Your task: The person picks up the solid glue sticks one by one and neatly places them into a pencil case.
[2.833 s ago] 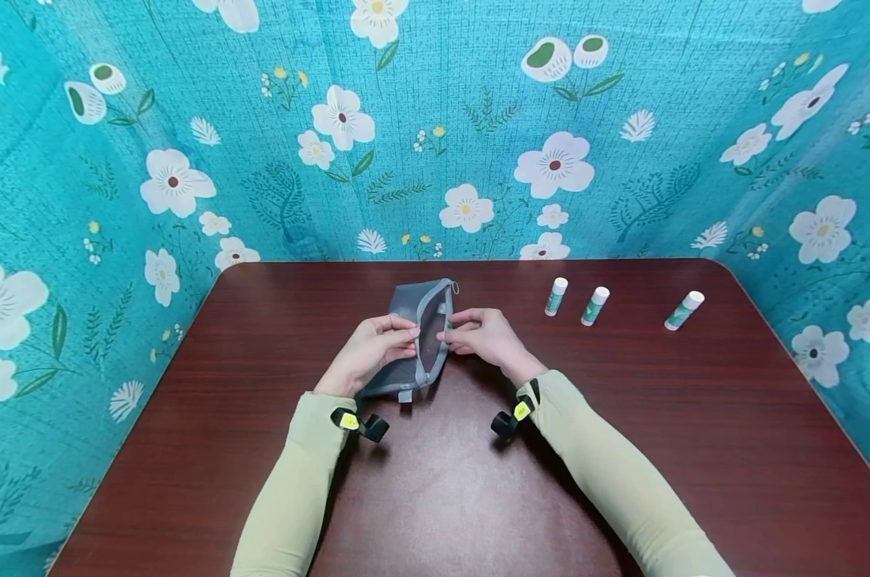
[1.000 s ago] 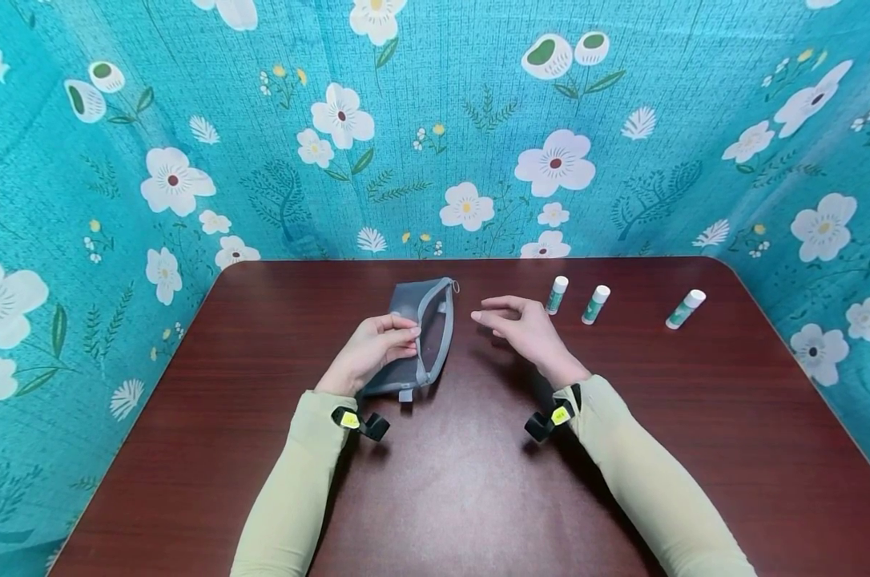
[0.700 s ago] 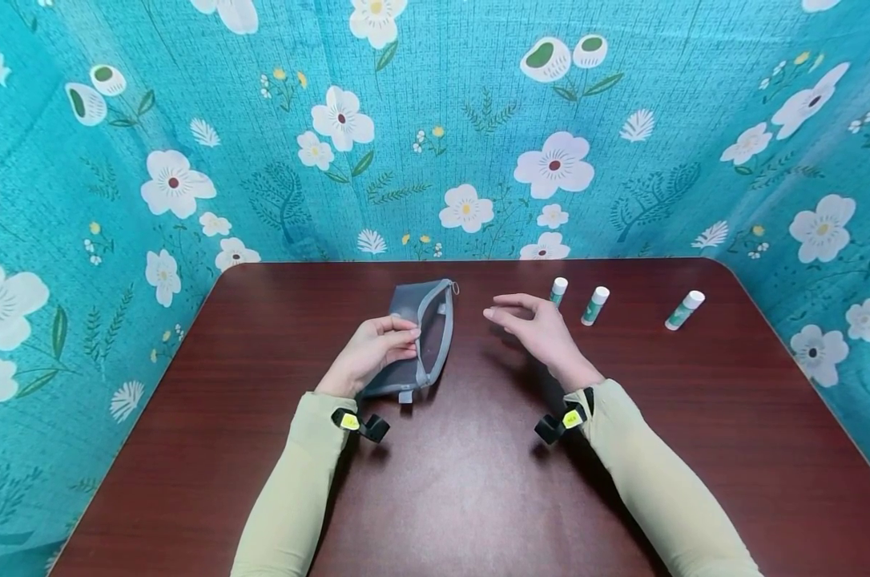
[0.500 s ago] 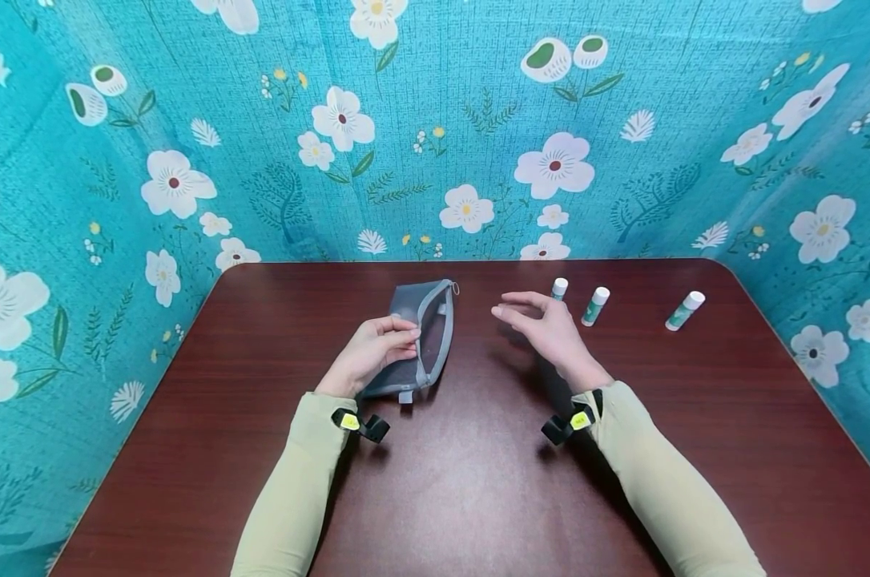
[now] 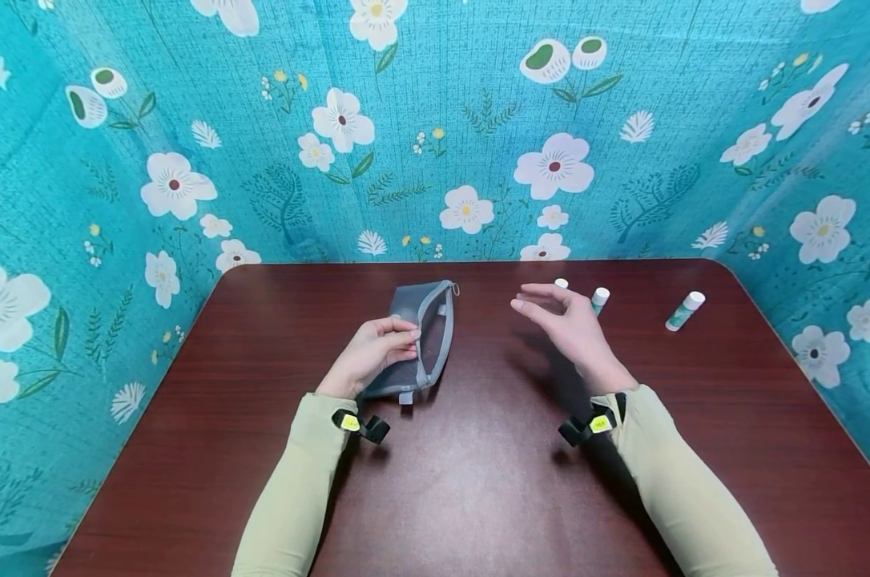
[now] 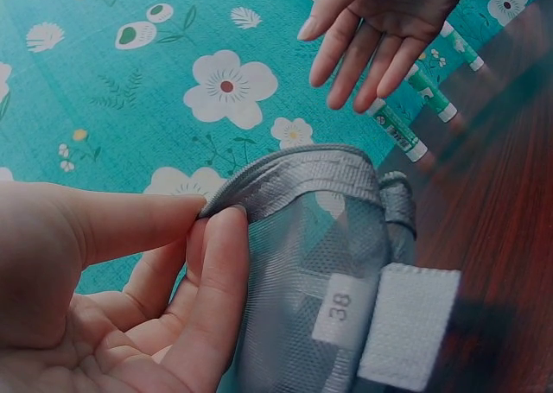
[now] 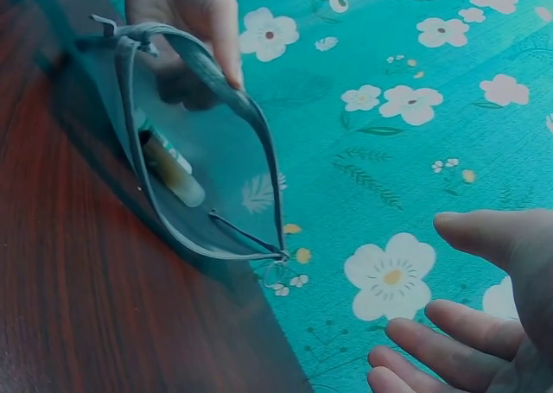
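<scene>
A grey mesh zipper pouch (image 5: 408,300) lies on the table with its mouth spread apart. My left hand (image 5: 370,353) pinches the near side of its zipped rim between thumb and fingers. Through the mouth, the right wrist view shows a glue stick (image 7: 175,170) inside the pouch. My right hand (image 5: 568,324) holds nothing, its fingers extended and thumb apart, right of the pouch. It partly covers two white-capped glue sticks in the head view, the left one (image 5: 561,284) and the middle one (image 5: 601,298). A third glue stick (image 5: 684,311) stands farther right in full view.
The dark red-brown table (image 5: 464,497) ends at a teal floral curtain (image 5: 406,144) behind and at both sides. A white tag (image 6: 410,324) sticks out from the pouch's near end.
My right hand has let go of the pouch's right rim and moved right toward the glue sticks, its fingers spreading. My left hand keeps its pinch on the pouch, which stays in place.
</scene>
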### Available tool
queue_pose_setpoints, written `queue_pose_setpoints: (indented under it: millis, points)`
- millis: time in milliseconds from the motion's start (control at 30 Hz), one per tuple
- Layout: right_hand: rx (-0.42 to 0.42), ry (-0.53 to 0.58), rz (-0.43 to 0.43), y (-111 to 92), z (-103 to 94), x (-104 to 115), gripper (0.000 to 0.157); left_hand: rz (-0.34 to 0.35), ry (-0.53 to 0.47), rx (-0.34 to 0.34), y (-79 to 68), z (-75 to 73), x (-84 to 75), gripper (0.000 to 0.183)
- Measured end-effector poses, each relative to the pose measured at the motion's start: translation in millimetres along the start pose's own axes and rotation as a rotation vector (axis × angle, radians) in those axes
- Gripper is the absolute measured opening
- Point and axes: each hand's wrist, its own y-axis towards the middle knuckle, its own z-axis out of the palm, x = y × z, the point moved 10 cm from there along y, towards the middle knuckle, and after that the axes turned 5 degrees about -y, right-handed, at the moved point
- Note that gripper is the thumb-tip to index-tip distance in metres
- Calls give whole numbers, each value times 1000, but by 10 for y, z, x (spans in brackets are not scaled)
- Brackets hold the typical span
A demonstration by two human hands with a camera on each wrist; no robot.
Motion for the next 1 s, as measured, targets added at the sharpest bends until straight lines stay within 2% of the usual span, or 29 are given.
queue_pose_setpoints:
  millis: [600, 1000]
  points:
    - [-131, -53, -26, -121, -424, 191, 54, 2, 1, -3, -18, 1, -15, 28]
    - [-175, 10, -37, -150, -670, 171, 49, -4, 3, -4, -16, 4, -15, 31]
